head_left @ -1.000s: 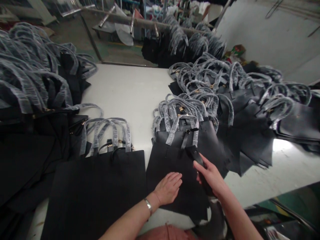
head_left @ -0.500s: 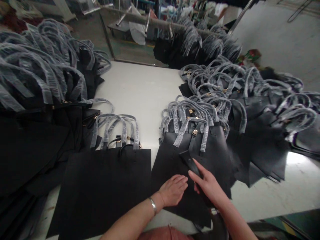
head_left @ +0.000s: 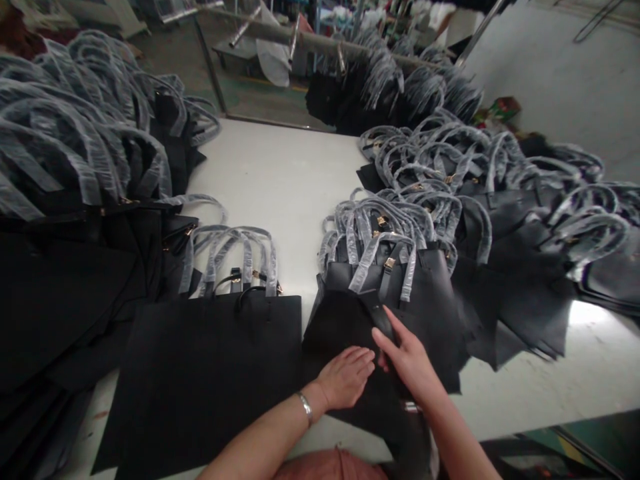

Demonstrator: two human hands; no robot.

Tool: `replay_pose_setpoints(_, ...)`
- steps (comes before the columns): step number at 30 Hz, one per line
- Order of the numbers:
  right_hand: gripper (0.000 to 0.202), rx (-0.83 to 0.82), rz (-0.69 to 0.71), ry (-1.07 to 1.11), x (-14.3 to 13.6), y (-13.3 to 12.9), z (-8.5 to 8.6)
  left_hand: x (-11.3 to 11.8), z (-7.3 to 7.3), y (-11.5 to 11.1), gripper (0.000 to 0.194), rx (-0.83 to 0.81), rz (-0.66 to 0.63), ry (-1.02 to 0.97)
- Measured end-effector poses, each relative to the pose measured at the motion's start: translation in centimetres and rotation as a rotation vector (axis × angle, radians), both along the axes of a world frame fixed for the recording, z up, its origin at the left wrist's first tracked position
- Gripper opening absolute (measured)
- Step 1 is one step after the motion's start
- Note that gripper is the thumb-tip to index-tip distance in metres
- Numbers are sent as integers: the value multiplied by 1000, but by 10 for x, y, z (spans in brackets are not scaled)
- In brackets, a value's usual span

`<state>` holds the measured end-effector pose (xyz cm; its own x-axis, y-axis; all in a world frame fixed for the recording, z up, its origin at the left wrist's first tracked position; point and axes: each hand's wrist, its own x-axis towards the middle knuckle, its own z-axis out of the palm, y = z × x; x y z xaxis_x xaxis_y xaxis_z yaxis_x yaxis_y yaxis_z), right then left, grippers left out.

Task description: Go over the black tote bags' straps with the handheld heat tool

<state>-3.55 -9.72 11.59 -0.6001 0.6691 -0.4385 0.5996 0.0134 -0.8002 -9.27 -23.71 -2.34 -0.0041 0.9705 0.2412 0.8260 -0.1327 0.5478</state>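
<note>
A black handbag (head_left: 430,320) with plastic-wrapped handles (head_left: 373,257) and a gold clasp (head_left: 389,263) lies in front of me on a stack of similar bags. My left hand (head_left: 347,379), a silver bracelet on its wrist, rests on the bag's lower front with fingers stretched out together. Beside it, my right hand (head_left: 407,360) is closed round a long black strap-like piece (head_left: 376,313), whose exact kind I cannot make out. Silver metal (head_left: 411,406) shows below that hand. A dark matt panel (head_left: 340,320) lies over the bag's left side.
Another black bag (head_left: 215,373) lies flat at my left. High piles of bags with wrapped handles stand at far left (head_left: 65,267) and at right (head_left: 520,267). All rest on a white table (head_left: 280,167). Behind it runs a metal rack (head_left: 280,30) with more bags hanging.
My right hand has moved slightly up and left with the black piece. A dark matt panel now covers the bag's left front. My left hand stays nearly where it was.
</note>
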Motion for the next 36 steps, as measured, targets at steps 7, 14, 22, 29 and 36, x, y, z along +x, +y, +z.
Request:
replay_pose_setpoints(7,75,-218,-175,-177,83,20,-13,-2,5,-1,35,18,7,-9)
replay_pose_setpoints(14,70,-231,-301,-11,63,34,-13,0,4,1,34,1,11,24)
replay_pose_setpoints(22,78,-228,-297,-86,108,32,-12,-1,6,2,33,12,13,26)
replay_pose_setpoints(29,87,-117,-370,-32,81,31,-17,-4,15,1,32,-33,-11,70)
replay_pose_setpoints(36,88,-101,-252,-89,101,20,-7,2,10,0,34,-4,33,25)
